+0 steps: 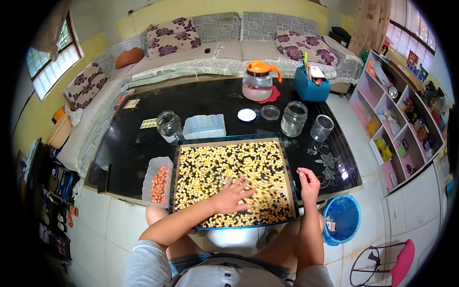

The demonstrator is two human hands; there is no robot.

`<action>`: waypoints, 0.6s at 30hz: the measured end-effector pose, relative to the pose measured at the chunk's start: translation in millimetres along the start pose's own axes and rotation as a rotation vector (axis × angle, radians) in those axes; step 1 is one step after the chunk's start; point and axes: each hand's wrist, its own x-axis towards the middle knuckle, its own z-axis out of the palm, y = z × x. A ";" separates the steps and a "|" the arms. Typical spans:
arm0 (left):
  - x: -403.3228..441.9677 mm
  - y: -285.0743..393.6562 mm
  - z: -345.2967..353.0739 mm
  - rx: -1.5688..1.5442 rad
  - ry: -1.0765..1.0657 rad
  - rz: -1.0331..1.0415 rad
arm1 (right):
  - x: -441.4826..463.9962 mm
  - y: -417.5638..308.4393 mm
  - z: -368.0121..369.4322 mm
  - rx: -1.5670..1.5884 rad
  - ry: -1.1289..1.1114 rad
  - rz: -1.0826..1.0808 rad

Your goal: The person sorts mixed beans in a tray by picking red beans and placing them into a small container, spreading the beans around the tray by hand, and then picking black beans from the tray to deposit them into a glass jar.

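A shallow rectangular box [291,191] with a dark rim rests at the table's near edge, filled with a mix of yellow and black beans [224,160]. My left hand [232,195] lies flat on the beans, palm down with fingers spread; the beans right of it look blurred. Just outside the box's right side, my right hand [309,184] is raised with its fingers curled toward the thumb. Whether anything is pinched in it I cannot make out. Left of the box, a clear plastic tray [149,179] holds reddish peanuts [159,184].
Behind the box on the black table [201,95] stand a glass jar [169,125], an empty plastic tray [204,126], a larger jar [294,119], a plastic jar [322,127], a white lid [246,115] and an orange-topped pitcher [258,83]. A blue bin [344,215] stands right.
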 end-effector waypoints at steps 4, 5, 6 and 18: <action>-19.5 1.2 -1.9 -0.036 0.159 0.252 | 4.9 -11.1 -4.2 -0.011 0.004 -0.020; -27.1 -2.5 -5.0 -0.088 0.207 0.287 | 6.2 -16.8 -4.0 -0.014 -0.001 -0.019; -35.2 -3.9 -8.4 -0.115 0.214 0.210 | 7.3 -21.5 -3.7 -0.046 -0.015 -0.029; -156.5 -46.5 -37.7 -0.101 0.698 -0.285 | 38.9 -52.9 56.1 -0.346 -0.533 0.020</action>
